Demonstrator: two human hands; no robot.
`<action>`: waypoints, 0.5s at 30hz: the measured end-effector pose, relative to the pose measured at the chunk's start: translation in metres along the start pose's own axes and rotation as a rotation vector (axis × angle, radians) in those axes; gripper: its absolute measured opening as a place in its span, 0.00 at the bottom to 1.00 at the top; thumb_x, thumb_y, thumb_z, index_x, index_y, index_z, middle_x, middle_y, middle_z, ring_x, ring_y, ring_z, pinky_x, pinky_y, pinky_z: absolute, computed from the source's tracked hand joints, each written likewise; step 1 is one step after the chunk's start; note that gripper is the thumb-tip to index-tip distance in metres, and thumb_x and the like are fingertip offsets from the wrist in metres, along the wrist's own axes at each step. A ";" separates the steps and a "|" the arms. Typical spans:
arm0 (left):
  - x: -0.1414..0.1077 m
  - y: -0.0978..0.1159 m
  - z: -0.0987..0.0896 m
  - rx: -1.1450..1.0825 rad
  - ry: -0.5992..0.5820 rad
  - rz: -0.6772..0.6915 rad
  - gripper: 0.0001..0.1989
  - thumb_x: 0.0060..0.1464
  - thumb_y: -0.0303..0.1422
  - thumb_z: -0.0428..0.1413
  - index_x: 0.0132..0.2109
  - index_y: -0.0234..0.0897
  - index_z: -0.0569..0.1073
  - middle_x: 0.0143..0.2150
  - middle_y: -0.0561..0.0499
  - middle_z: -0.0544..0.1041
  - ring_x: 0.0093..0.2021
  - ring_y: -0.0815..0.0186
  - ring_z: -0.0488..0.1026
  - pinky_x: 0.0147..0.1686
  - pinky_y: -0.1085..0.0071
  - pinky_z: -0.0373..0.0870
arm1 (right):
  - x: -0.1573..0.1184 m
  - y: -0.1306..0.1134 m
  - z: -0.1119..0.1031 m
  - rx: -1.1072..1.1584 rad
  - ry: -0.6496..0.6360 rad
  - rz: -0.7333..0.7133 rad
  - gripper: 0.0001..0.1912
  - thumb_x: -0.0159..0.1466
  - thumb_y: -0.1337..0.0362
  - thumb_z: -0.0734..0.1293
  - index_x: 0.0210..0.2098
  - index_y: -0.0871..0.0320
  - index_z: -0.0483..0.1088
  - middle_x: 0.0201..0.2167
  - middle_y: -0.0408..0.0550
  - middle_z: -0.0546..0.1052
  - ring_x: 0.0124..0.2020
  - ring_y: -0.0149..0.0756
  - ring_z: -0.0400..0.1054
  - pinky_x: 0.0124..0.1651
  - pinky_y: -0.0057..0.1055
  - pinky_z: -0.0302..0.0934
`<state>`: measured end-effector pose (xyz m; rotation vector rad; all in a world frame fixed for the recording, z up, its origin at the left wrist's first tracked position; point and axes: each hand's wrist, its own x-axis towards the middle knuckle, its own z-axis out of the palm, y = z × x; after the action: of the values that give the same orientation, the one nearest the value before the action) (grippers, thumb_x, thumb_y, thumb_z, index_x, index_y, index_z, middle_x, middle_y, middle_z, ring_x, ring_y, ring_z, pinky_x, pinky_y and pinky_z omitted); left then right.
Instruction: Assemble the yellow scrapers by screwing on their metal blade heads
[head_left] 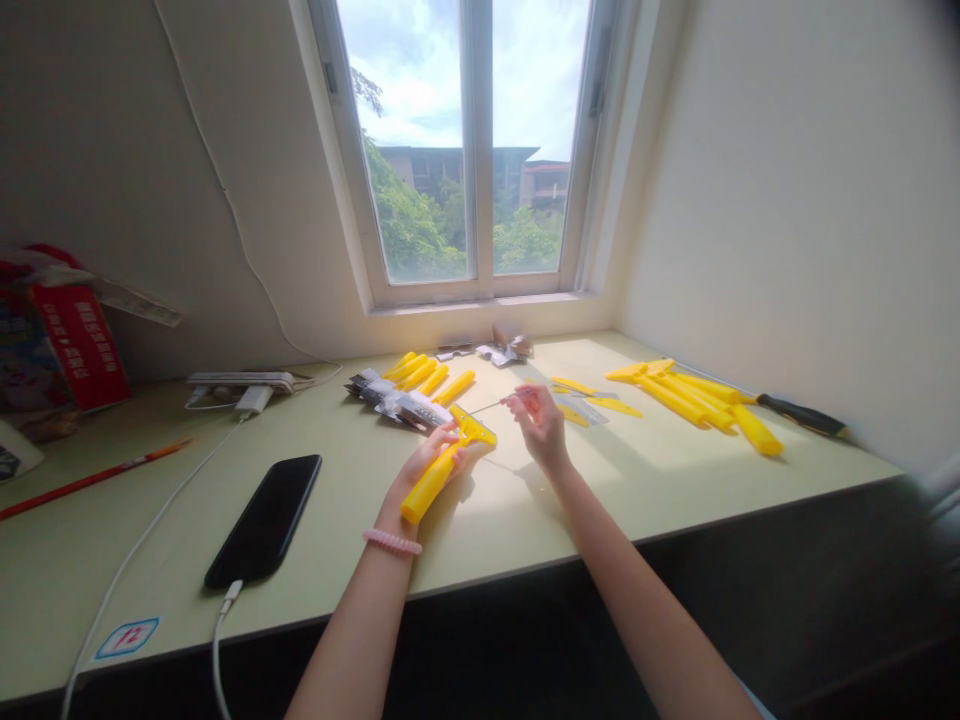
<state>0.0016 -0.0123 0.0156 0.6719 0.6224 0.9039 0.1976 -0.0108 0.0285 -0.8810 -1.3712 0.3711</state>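
1. The left hand (427,462) wraps its fingers firmly around a yellow plastic handle (431,482), whose wider head juts past the fingertips toward the right hand.
2. The right hand (541,425) pinches a thin metal pin (487,407) between thumb and fingertips, its far end just beside that head.
3. Just beyond the left hand lie foil packets (397,402) and a row of yellow handles (420,375); a black smartphone (262,520) lies to its left.
4. Right of the right hand, farther off, are a yellow handle pile (690,402) and a black-handled screwdriver (802,415).
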 end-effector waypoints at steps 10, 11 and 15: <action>-0.004 0.001 0.004 0.014 0.032 0.031 0.22 0.53 0.24 0.53 0.55 0.37 0.64 0.28 0.52 0.71 0.18 0.74 0.68 0.18 0.80 0.67 | -0.001 0.001 0.000 0.009 -0.034 0.003 0.09 0.62 0.58 0.63 0.39 0.55 0.63 0.32 0.48 0.76 0.35 0.39 0.73 0.35 0.34 0.68; -0.004 0.000 0.004 0.026 0.044 0.037 0.22 0.53 0.24 0.53 0.55 0.37 0.65 0.29 0.51 0.72 0.18 0.74 0.68 0.18 0.80 0.67 | -0.001 0.000 0.000 0.002 -0.038 0.005 0.09 0.62 0.58 0.63 0.39 0.55 0.63 0.32 0.48 0.76 0.35 0.39 0.73 0.35 0.34 0.68; -0.003 -0.001 0.001 0.052 0.046 0.040 0.23 0.53 0.25 0.53 0.56 0.38 0.64 0.30 0.51 0.72 0.19 0.73 0.68 0.18 0.79 0.67 | -0.001 -0.003 -0.002 -0.081 -0.017 -0.036 0.08 0.62 0.57 0.63 0.35 0.55 0.64 0.31 0.47 0.76 0.33 0.37 0.72 0.36 0.34 0.67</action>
<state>0.0014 -0.0150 0.0162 0.7138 0.6769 0.9447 0.1982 -0.0144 0.0302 -0.9205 -1.4246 0.2974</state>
